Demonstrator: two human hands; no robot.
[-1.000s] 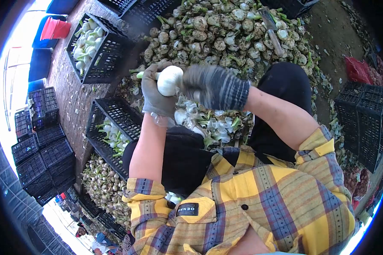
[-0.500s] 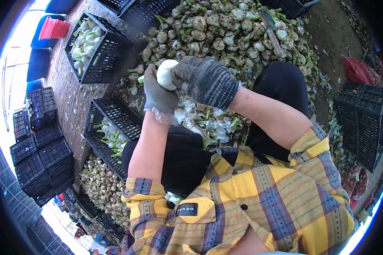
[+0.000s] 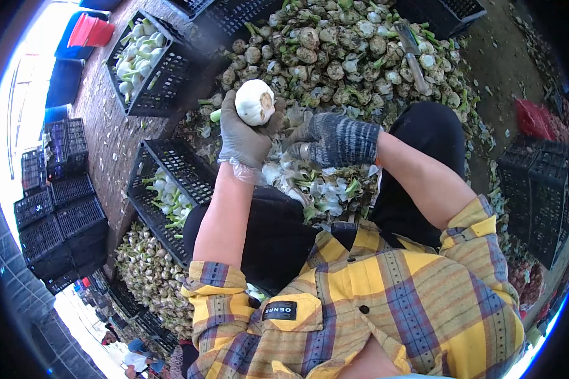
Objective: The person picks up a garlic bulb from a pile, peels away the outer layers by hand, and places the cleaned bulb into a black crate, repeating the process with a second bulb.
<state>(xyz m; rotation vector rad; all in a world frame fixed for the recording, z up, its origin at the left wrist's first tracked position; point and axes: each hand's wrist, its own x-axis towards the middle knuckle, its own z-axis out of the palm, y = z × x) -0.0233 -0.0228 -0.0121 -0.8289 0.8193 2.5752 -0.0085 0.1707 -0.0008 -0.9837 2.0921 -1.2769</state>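
Note:
My left hand [image 3: 243, 139], in a grey glove with a clear plastic cuff, is closed around a white garlic bulb [image 3: 255, 102]. The bulb's cut root end faces right, and its green stem end shows at the left of the hand. Just to the right is my right hand [image 3: 338, 139], in a dark striped knit glove. Its fingers point left and stand apart from the thumb, and no object shows in them. Below that hand lie loose peeled skins and green trimmings [image 3: 325, 189].
A large heap of soiled garlic bulbs [image 3: 335, 57] lies ahead, with a handled tool [image 3: 414, 66] on it. Black crates of white bulbs stand at left, one upper [image 3: 161, 88] and one lower [image 3: 171, 170]. Stacked crates [image 3: 63, 234] and another garlic heap [image 3: 148, 271] are farther left.
My right hand has left the bulb and moved right and down. The bulb has turned in my left hand, so its root end now shows. The view has shifted slightly.

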